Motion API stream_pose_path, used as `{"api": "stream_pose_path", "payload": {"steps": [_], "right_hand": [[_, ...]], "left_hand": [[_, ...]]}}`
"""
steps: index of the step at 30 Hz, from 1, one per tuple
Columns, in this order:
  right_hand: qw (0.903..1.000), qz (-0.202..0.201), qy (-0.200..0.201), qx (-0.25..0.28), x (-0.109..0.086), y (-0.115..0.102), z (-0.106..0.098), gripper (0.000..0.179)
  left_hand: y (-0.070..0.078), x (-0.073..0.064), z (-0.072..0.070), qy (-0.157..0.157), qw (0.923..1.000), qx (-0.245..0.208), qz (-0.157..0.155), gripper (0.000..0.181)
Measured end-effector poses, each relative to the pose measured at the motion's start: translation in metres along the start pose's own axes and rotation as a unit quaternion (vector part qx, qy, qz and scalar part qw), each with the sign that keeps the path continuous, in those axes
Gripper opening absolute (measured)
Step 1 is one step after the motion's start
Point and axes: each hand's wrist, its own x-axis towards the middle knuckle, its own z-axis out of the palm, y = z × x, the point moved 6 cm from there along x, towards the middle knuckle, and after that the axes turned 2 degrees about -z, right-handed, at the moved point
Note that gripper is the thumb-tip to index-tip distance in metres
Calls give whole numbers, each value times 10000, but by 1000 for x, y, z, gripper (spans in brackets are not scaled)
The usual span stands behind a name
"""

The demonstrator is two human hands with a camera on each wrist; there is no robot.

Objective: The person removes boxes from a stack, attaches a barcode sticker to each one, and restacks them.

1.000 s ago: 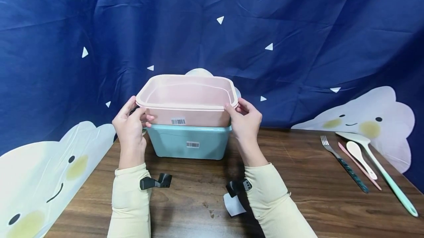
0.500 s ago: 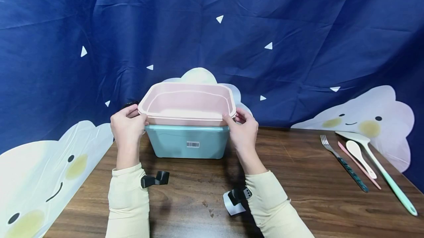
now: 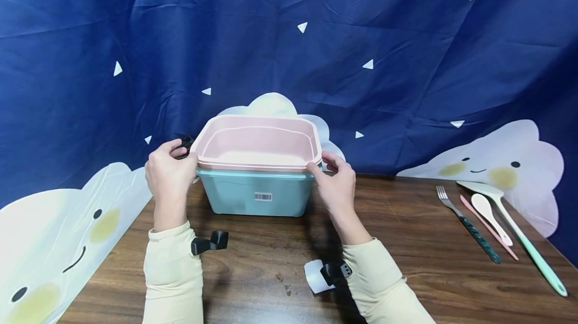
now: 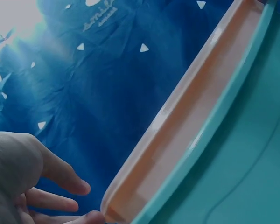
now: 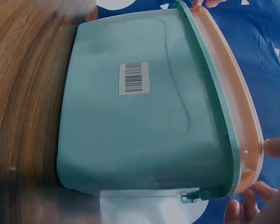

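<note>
In the head view a pink plastic bin [image 3: 262, 138] sits nested in a turquoise bin [image 3: 235, 193] of like shape, its pale rim just above the turquoise one. A barcode label [image 3: 263, 196] is on the turquoise front wall. My left hand [image 3: 169, 178] is beside the left corner, thumb near the rim; its other fingers [image 4: 51, 198] stand apart from the bin in the left wrist view. At the right corner, my right hand [image 3: 336, 181] touches the pink rim with thumb and fingertips, fingers loosely bent. The thumb tip [image 5: 275, 147] shows against that rim in the right wrist view.
On the wooden table's right side lie a fork [image 3: 469, 226], a thin pink utensil [image 3: 489, 228], a white spoon [image 3: 489, 216] and a green-handled turner [image 3: 519, 233]. White paper [image 3: 316, 276] lies near the right wrist. A blue curtain [image 3: 280, 28] hangs behind.
The pink bin has gone down into the turquoise bin, hiding its own barcode. Both hands came down with it, and the left fingers have now moved off the rim leftward.
</note>
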Motion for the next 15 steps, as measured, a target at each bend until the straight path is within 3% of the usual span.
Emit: {"api": "stream_pose_path", "payload": {"steps": [4, 7, 11, 15], "right_hand": [[9997, -113, 0, -213, -1, -2, -10, 37], [9986, -277, -76, -437, -4, -4, -17, 32], [9947, -623, -254, -771, -9, -8, -26, 25], [9878, -946, -424, -1163, -12, -11, -34, 20]], "left_hand": [[10, -4, 0, 11, 9994, -34, 345, 44], [21, -9, 2, -177, 9972, 81, 724, 46], [35, -17, 8, -615, 9887, 255, 1344, 49], [46, -25, 19, -868, 9772, 95, 1934, 46]]}}
